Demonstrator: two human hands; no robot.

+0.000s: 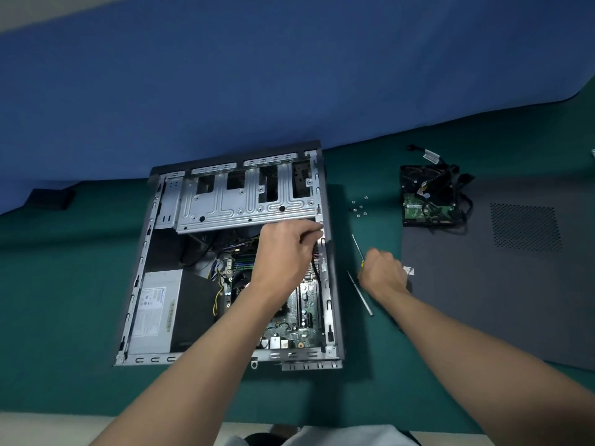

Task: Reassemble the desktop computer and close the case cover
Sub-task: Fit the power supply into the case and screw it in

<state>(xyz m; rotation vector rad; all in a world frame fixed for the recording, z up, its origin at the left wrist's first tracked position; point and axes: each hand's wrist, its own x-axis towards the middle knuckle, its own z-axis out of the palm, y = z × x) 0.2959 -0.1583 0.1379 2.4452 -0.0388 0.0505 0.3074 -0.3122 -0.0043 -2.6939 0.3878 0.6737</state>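
Observation:
The open desktop case (328, 317) lies flat on the green mat, showing the silver drive cage (225, 201), the power supply (154, 313) and the motherboard (306, 304). My left hand (283, 252) reaches into the case just below the cage. Its curled fingers pinch a black cable (315, 262) by the right rail. My right hand (383, 272) rests on the mat right of the case and grips a yellow-handled screwdriver (356, 244) with its shaft pointing away. The grey case cover (499, 300) lies flat at the right.
A second screwdriver (362, 297) lies on the mat between the case and my right hand. Several loose screws (359, 206) sit beyond it. A hard drive (425, 197) with tangled black cables rests on the cover's far corner. A blue cloth lies behind the case.

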